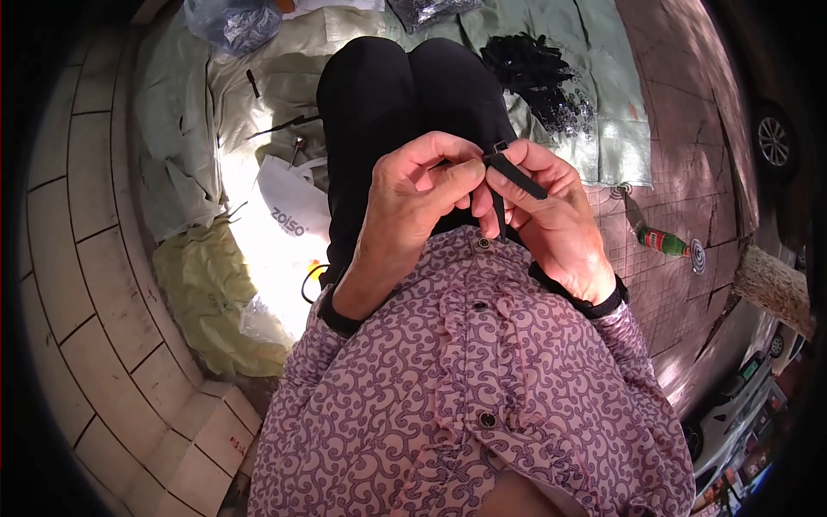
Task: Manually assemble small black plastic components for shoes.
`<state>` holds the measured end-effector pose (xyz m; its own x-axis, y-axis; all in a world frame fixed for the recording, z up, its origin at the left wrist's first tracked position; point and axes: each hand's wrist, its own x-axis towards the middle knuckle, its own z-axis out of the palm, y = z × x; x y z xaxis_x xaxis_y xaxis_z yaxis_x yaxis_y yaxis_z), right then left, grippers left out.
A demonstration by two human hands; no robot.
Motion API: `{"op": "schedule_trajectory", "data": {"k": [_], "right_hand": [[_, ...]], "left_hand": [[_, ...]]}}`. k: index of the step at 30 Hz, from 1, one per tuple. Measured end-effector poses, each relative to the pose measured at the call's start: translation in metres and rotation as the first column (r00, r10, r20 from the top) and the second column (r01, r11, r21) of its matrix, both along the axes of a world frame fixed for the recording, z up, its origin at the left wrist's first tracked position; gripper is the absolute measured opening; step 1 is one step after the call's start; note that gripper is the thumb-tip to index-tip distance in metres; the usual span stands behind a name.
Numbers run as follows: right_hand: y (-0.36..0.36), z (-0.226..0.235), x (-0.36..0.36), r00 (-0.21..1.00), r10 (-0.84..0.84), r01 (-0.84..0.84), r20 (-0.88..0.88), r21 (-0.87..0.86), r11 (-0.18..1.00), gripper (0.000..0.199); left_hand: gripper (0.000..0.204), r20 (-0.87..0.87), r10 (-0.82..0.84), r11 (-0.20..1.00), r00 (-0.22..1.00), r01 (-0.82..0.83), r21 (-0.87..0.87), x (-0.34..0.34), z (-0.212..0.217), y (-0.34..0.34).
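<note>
Over my lap, both hands meet at a short black strap (pixel 522 179) with a small dark buckle (pixel 499 147) at its upper end. My left hand (pixel 401 194) pinches at the buckle end between thumb and forefinger. My right hand (pixel 560 215) is closed on the strap, its thumb pressed along it, and one end hangs down below the fingers. How the strap runs through the buckle is partly hidden by the fingertips. Beyond my right knee lies a heap of black straps (pixel 530 69), with many small buckles (pixel 575 116) scattered at its near edge.
Pale green sheeting (pixel 620 146) covers the ground around my legs. To the left lie a white bag (pixel 293 202), a yellow-green sack (pixel 202 297) and loose black strips (pixel 252 84). A green bottle (pixel 662 241) lies on the paving at right. A tiled ledge (pixel 86 241) borders the left.
</note>
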<state>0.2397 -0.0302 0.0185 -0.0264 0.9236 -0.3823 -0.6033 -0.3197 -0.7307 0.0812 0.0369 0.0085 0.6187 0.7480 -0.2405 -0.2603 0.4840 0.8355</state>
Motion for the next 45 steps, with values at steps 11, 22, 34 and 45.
{"op": "schedule_trajectory", "data": {"k": [11, 22, 34, 45], "right_hand": [[-0.006, 0.001, -0.006, 0.965, -0.172, 0.119, -0.198, -0.256, 0.959, 0.011], [-0.019, -0.015, 0.007, 0.999, -0.019, 0.017, 0.038, 0.039, 0.999, 0.021], [-0.009, 0.003, 0.007, 0.921, 0.222, -0.277, 0.319, 0.135, 0.951, 0.020], [-0.035, -0.006, 0.003, 0.789, 0.444, -0.508, 0.424, 0.043, 0.861, 0.017]], "left_hand": [[0.021, 0.035, -0.095, 0.991, 0.995, 0.091, 0.097, -0.005, -0.008, 0.000], [0.011, -0.206, -0.191, 0.976, 0.960, 0.209, 0.068, -0.007, 0.011, -0.004], [0.018, -0.263, -0.384, 0.923, 0.885, 0.372, -0.097, -0.028, 0.003, -0.006], [0.023, -0.360, -0.659, 0.714, 0.661, 0.700, -0.020, -0.051, 0.000, -0.021]]}}
